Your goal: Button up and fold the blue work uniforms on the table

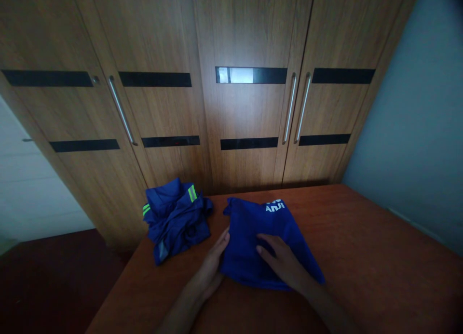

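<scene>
Blue garment: we see this folded blue garment [249, 233] on the table [365, 237], in front of us at twelve o'clock, between our two hands.
Long axis: we cannot name it with certainty; the cloth is narrower toward twelve o'clock, and its wider end flares toward five.
White lettering: the white lettering [275, 207] is near the far edge, at about one o'clock from the garment's middle.
Left hand: our left hand [214, 259] is against the garment's side edge, at about nine o'clock from its middle; we cannot tell if the fingers pinch the cloth.
Right hand: our right hand [284, 261] lies over the garment, fingers loosely bent and thumb apart, grasping nothing that we can see.
Nearer hand: the right one, because it is above the cloth, while the left keeps only to the border.
Crumpled bundle: at ten o'clock from the garment, apart from it, rests a dark blue bundle [177, 223] with yellow-green strips [192, 193].
Wardrobe: the wooden wardrobe [242, 25] stands beyond, at twelve o'clock.
</scene>
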Available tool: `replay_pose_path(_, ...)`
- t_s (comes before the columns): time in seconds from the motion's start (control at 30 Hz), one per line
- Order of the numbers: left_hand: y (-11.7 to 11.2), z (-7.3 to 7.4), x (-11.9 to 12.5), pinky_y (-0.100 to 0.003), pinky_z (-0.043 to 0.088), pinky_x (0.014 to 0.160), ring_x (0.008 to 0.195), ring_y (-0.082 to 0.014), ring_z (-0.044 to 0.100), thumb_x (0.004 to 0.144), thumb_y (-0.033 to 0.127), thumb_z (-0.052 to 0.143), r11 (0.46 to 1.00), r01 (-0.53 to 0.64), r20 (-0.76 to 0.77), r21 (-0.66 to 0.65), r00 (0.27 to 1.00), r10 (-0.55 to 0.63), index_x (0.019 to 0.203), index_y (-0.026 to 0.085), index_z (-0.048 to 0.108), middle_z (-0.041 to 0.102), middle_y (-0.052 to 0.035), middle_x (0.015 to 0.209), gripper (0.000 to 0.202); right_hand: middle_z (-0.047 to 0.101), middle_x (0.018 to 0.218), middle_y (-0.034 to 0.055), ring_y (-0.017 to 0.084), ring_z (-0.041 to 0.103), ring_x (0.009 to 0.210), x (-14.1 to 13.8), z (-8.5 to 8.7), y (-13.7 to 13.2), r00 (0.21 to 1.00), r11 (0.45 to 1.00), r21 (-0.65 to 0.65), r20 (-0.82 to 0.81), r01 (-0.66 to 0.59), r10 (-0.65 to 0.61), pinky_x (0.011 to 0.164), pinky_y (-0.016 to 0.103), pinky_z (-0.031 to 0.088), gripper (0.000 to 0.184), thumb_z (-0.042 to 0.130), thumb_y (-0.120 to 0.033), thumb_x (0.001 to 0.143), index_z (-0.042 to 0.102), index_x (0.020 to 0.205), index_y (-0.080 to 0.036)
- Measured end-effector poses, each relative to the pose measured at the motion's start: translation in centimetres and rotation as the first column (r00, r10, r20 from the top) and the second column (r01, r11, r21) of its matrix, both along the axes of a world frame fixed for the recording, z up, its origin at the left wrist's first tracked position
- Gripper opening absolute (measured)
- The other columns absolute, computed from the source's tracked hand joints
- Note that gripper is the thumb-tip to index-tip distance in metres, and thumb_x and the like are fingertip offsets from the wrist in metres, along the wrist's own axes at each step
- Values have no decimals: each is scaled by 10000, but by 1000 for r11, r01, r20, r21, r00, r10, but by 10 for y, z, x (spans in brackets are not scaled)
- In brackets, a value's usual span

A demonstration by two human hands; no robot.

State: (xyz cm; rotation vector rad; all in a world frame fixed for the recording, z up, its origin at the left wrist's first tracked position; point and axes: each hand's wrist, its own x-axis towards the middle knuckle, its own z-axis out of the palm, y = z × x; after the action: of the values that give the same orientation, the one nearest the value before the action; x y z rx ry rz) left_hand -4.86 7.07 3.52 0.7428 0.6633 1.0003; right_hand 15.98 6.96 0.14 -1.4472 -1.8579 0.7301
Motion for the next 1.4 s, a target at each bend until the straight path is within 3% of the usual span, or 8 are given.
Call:
replay_pose_path(0.1, 0, -3, 1, -436, 344, 1065, 1262, -278, 462, 842, 454, 573, 999, 33, -34, 33, 999, -32, 1309, 245, 521, 551, -86, 1331, 514, 538, 1318, 90, 240, 485, 1208, -16, 13, 7, 947, 980, -182, -320, -77, 15, 1019, 405, 360, 539, 498, -564, 841, 539, 1263, -232)
replay_pose_path(0.23, 0, -10, 3, -418, 250, 1123, 1363, -270, 306, 827, 462, 587, 982, 62, -183, 181, 983, -29, 1214, 229, 616, 404, -54, 1454, 452, 585, 1245, 77, 234, 529, 1140, -29, 25, 14, 766, 900, -340, -643, -271, -12, 860, 382, 474, 532, 467, -617, 837, 558, 1205, -242)
replay_pose_path(0.4, -1, -12, 5, -420, 201, 1140, 1390, -262, 241, 841, 420, 578, 926, 165, -420, 339, 908, -8, 1132, 254, 671, 301, -20, 1509, 348, 683, 994, 72, 218, 614, 946, -24, 23, 21, 628, 832, -434, -766, -346, -138, 801, 378, 476, 542, 495, -646, 800, 618, 1074, -196)
replay_pose_path(0.57, -1, -13, 6, -393, 178, 1144, 1373, -274, 275, 806, 386, 631, 921, 137, -449, 364, 893, 44, 1015, 226, 722, 390, -60, 1460, 279, 710, 909, 39, 210, 639, 880, -17, 20, 20, 614, 819, -463, -768, -337, -181, 821, 365, 463, 446, 598, -560, 759, 642, 1012, -195)
replay_pose_path(0.83, 9, -28, 0, -465, 408, 1002, 1294, -268, 410, 861, 475, 530, 988, -156, -141, -18, 978, 152, 1217, 239, 562, 466, -118, 1394, 428, 715, 989, 45, 222, 626, 1006, -19, 17, 16, 509, 805, -458, -828, -378, -233, 932, 364, 429, 333, 586, -449, 795, 675, 974, -183)
replay_pose_path(1.0, 10, -24, -1, -443, 402, 1014, 1298, -252, 414, 880, 490, 484, 984, -148, -118, -97, 984, 136, 1253, 214, 535, 467, -129, 1397, 467, 715, 982, 46, 229, 628, 1009, -20, 17, 13, 503, 827, -443, -832, -346, -235, 944, 373, 426, 315, 608, -446, 785, 681, 951, -188)
replay_pose_path(1.2, 8, -6, -6, -455, 411, 1009, 1178, -295, 547, 826, 558, 514, 972, 25, -9, -235, 1000, -28, 1280, 174, 533, 627, -141, 1218, 595, 721, 866, 40, 230, 667, 852, -22, 14, 13, 485, 857, -361, -861, -368, -154, 843, 389, 487, 262, 654, -301, 728, 671, 959, -180)
replay_pose_path(1.4, 16, -19, -15, -468, 493, 905, 1011, -306, 650, 795, 394, 605, 944, -8, 8, -331, 1000, 12, 1285, 140, 503, 698, -151, 1068, 562, 716, 885, 30, 214, 660, 844, -22, 13, 14, 512, 891, -321, -850, -321, -121, 797, 368, 501, 363, 593, -198, 690, 632, 1050, -183)
